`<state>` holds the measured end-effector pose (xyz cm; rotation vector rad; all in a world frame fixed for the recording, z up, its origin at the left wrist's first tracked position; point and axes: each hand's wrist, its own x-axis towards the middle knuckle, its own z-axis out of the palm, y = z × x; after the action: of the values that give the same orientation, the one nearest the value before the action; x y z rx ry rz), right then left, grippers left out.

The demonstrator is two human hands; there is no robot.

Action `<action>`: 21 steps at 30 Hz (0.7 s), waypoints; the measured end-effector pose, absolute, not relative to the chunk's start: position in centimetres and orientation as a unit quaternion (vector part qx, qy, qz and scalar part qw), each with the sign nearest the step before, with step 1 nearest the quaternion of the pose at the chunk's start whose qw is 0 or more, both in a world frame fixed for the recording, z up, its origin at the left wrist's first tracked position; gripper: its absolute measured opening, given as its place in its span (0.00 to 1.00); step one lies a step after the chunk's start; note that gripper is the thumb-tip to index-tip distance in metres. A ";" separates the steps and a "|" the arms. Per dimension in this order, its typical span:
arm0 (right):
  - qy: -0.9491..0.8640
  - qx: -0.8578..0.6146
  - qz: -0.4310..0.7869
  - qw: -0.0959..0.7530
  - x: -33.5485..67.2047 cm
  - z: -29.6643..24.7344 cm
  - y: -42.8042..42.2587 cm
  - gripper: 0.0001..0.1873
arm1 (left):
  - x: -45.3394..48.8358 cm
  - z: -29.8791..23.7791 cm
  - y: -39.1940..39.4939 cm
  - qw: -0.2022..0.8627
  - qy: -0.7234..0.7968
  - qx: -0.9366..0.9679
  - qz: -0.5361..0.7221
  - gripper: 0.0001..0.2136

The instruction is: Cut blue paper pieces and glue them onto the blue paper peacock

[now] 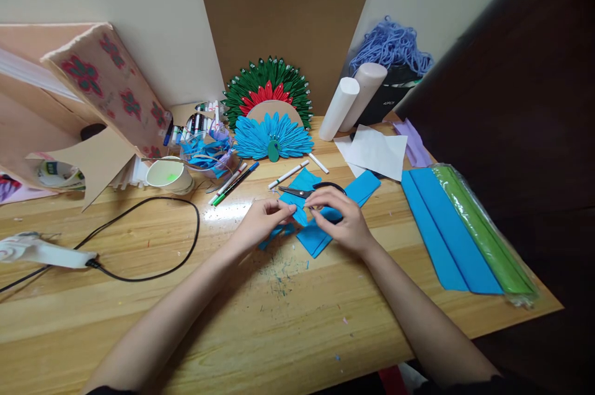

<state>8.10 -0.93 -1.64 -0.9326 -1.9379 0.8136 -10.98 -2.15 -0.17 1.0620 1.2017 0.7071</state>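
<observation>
**Fingertips pinch blue paper at mid-table**

Fingers (284, 211) of the left hand (263, 222) and those of the right hand (341, 222) are pressed together, tip to tip, pinching a small blue paper piece (299, 213) between the two hands. Both forearms reach in from the near edge over the wooden table (279, 327), which is flecked with tiny blue scraps just below the hands.

The right hand rests on a larger folded blue sheet (317, 241) that runs out to the right behind it. Just beyond the knuckles lie black-handled scissors (304, 192), blades pointing left, on more blue paper.

To the left, near the edge, a white glue gun (41, 251) lies on its side with its black cord (153, 261) looping across the wood. To the right lie long folded strips of blue crepe paper (441, 240), beside a green pack in clear wrap (483, 237).

Further back are markers (232, 183), a paper cup (168, 175) on its side and white paper sheets (376, 150). Behind them a blue paper peacock fan (272, 137) stands before a green and red fan (269, 88), backed by a cardboard panel (288, 10) against the wall. Two white rolls (341, 106) lean at the right, with purple yarn (390, 44) behind them.
</observation>
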 end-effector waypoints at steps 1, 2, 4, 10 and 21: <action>-0.738 -0.400 0.356 0.410 7.9 -1.7 -0.9 0.06 | -11.0 -0.3 -2.2 0.627 0.528 0.482 0.307 0.14; -0.712 -0.422 0.389 0.404 7.7 -1.7 -1.0 0.06 | -11.0 -0.4 -2.2 0.617 0.526 0.500 0.305 0.14; -0.681 -0.442 0.449 0.373 7.2 -2.0 -0.9 0.07 | -10.9 -0.7 -2.4 0.593 0.518 0.539 0.299 0.13; -0.640 -0.458 0.523 0.328 6.6 -2.8 -0.9 0.10 | -10.6 -1.5 -2.9 0.526 0.529 0.607 0.274 0.14; -0.581 -0.505 0.507 0.388 6.4 -3.6 -1.1 0.12 | -9.7 -2.2 -3.1 0.645 0.511 0.470 0.319 0.13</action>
<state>6.41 -1.13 -3.63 -1.2835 -1.4785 1.2886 -9.69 -3.11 -2.17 1.0688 1.1635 0.7270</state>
